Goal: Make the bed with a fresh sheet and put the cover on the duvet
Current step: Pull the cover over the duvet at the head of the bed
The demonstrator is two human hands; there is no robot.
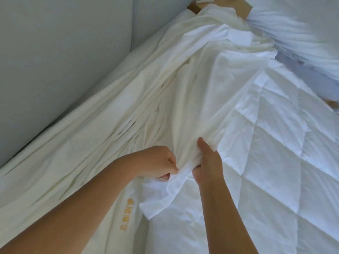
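A cream-white duvet cover (183, 92) lies bunched in long folds across the bed, with yellow embroidered lettering (126, 213) near its lower edge. To its right spreads the white quilted duvet (266, 153). My left hand (156, 162) grips a gathered fold of the cover with curled fingers. Just to the right, my right hand (207, 158) holds the same bunch, thumb pressed on top. The two hands sit close together at the seam where cover meets duvet. The fingertips of both are buried in cloth.
A grey-white wall (55, 52) runs along the bed's left side. A wooden headboard piece (242, 6) shows at the top, and white pillows (302, 33) lie blurred at the upper right.
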